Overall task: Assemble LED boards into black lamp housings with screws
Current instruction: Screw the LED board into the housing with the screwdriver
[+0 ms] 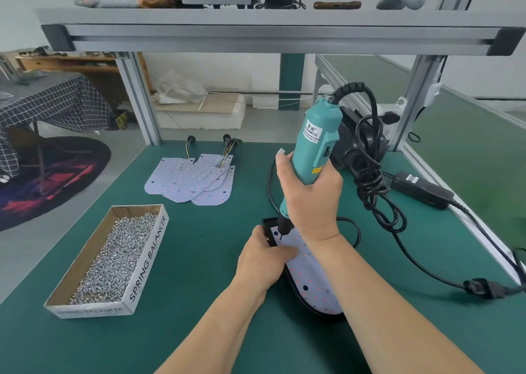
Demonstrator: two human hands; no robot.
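Note:
A black lamp housing point(269, 225) lies on the green table with a white LED board point(311, 271) seated inside it. My right hand point(311, 200) grips a teal electric screwdriver point(316, 137) held upright, its bit tip down on a screw near the board's far left corner. My left hand point(263, 259) rests on the housing's left edge, its thumb pressing flat on the board just below the bit. A cardboard box point(148, 259) full of small silver screws sits to the left. Several loose LED boards point(189, 180) with wire leads lie stacked at the back.
The screwdriver's black cable point(373, 174) coils to the right, running to a power adapter point(421, 190) and a plug point(484, 288) near the right table edge. Aluminium frame posts point(139, 97) and an overhead shelf point(270, 29) border the table's far side.

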